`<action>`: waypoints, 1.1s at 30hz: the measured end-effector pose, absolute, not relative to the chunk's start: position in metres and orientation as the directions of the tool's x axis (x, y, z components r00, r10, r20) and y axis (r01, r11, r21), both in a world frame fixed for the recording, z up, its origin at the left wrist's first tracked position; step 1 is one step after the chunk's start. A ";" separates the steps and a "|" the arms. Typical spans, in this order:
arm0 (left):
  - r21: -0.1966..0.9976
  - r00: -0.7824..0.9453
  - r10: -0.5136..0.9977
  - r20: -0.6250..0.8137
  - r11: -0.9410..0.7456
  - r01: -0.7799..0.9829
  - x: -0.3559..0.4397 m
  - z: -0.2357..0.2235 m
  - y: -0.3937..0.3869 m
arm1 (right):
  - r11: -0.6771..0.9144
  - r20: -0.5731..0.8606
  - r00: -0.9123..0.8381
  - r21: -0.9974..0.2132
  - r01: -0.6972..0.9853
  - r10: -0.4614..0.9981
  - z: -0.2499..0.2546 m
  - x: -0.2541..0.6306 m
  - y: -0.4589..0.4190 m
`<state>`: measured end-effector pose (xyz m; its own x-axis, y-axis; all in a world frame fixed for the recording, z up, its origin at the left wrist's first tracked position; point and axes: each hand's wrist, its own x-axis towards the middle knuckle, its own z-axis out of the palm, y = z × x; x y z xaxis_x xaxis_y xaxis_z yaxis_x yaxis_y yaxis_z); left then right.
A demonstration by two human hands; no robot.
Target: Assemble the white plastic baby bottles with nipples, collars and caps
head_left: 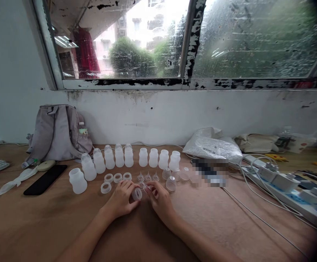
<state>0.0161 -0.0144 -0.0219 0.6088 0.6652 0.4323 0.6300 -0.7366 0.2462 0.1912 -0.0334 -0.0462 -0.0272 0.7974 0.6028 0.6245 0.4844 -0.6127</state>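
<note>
Fingers of your left hand [121, 198]: closed about one translucent threaded ring [138, 195], held tilted on edge. Fingers of your right hand [161, 202]: pinched on a small clear piece [142, 186], apparently a teat, just right of the ring and slightly farther; whether the two touched could not be told. Both were at the near middle of the desk [52, 225].

Step in hand, as judged: matching clear piece to ring. Next move seemed to call for lining the piece's base up squarely with the ring's opening and easing it in without creasing.

Appearance: ring whitish, ridged, round; clear piece glassy, largely hidden by your fingertips.

Also listed: three upright teats [147, 178], just beyond your hands; four loose rings [106, 191], left of these; clear domed caps [171, 183], right; five capped bottles [109, 158], far left of centre; five uncapped bottles [153, 158], one leftmost, four far right of the capped row.
</note>
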 end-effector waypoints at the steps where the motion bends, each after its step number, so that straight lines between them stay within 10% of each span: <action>1: 0.248 0.602 0.674 0.427 -0.728 0.639 0.015 -0.023 -0.013 | 0.472 0.594 -0.023 -0.616 0.631 0.804 -0.047 0.193 -0.032; 33: 0.185 0.345 0.749 0.566 -0.523 0.832 0.000 -0.036 0.008 | 0.188 0.396 -0.027 -0.374 0.908 0.918 -0.055 0.211 -0.013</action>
